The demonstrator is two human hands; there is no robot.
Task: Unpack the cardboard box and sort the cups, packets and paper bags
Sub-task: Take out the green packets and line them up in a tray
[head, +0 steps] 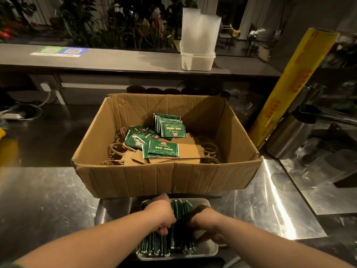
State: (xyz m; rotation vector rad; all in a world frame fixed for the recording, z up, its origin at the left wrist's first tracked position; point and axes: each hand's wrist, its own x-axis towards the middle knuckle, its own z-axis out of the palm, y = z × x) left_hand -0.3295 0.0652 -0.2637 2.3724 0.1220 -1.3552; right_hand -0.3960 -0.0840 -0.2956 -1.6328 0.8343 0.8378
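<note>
A shallow metal tray (pixel 210 248) sat at the near edge of the steel table (pixel 48 190), packed with a row of green packets (pixel 179 238) standing on edge. Both hands were down in it. The left grip (pixel 162 215) was curled over the left part of the row, thumb tucked on the near side, grasping a bundle. The right grip (pixel 206 221) was clenched on the same row just to the right, its fingers partly in shadow. Just beyond the tray stood the open cardboard box (pixel 166 180). Inside it, loose green packets (pixel 164 149) lay scattered on top of flat brown paper bags (pixel 190 151) with twisted handles. To the right of the box a yellow roll (pixel 289 88) leaned tilted, with a steel flask (pixel 289 136) beside it. On the far shelf (pixel 116 59) stood a white plastic container (pixel 197 59).
</note>
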